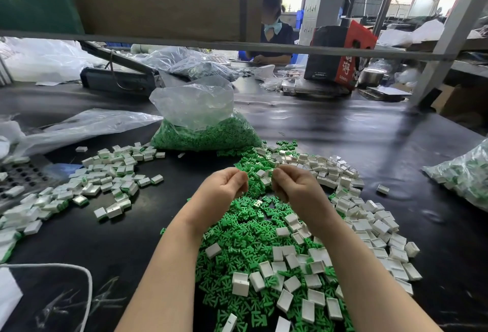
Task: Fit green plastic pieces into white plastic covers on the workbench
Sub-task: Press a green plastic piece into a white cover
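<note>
Head view: my left hand (pixel 224 185) and right hand (pixel 294 184) are curled together, pinching a white cover (pixel 261 173) above the loose green pieces (pixel 237 247). Behind, a clear bag (pixel 195 110) holds more green pieces.

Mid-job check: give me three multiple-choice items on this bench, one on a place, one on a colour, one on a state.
1. Where is the clear plastic bag of green plastic pieces?
A. beyond the hands
B. at the near edge
C. on the shelf

2. What colour is the workbench top?
A. white
B. black
C. yellow

3. What are the left hand and right hand doing?
A. lying flat
B. fingers curled, meeting at a small white plastic cover
C. lifting the bag

Answers: 1 A, the bag sits past both hands. 2 B, the bare surface is dark. 3 B, both hands close around it above the pile.
</note>
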`<state>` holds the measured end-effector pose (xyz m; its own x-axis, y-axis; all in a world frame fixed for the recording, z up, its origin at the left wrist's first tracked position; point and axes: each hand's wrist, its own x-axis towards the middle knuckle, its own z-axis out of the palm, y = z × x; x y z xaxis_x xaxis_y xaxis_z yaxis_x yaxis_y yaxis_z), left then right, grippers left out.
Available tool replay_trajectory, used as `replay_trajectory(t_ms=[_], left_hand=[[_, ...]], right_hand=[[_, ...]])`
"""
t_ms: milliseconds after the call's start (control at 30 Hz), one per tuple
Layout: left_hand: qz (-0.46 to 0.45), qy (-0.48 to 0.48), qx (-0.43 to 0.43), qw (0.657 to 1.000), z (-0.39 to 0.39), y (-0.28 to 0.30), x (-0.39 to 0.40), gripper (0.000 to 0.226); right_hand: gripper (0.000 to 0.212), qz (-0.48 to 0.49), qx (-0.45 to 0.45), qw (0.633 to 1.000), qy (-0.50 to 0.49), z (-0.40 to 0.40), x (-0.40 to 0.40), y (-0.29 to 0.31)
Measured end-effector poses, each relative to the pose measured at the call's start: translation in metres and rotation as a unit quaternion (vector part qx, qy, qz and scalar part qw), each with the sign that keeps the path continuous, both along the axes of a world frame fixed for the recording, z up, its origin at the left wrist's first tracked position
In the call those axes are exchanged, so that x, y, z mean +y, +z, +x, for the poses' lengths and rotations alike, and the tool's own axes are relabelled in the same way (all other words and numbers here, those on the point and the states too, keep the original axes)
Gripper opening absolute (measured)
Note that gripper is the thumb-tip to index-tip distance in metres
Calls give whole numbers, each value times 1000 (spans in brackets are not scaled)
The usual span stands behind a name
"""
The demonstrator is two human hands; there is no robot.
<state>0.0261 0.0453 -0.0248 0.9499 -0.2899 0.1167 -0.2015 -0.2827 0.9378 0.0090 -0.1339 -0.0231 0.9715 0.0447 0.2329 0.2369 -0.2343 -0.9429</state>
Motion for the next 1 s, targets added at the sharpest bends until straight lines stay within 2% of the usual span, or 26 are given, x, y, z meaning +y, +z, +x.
replay_trajectory(t_ms=[167,367,533,733,867,1000], left_hand=[[-67,-50,22,996,-2,1,-8,32],[-114,-60,34,991,-1,-1,-10,24],[-92,-79,12,993,-2,1,-9,20],[-87,-87,8,992,-2,1,-7,21],[-67,-101,25,992,-2,1,-5,25],[-24,-115,34,992,-3,1,-3,19]], right_hand=[[35,35,8,998,57,-1,9,0],[36,23,-4,998,56,-2,12,0],[36,-6,-17,999,48,-1,11,0],[33,-89,-38,993,61,0,8,-2],[29,-89,0,991,102,-1,6,0],[26,-106,40,983,141,-2,1,0]])
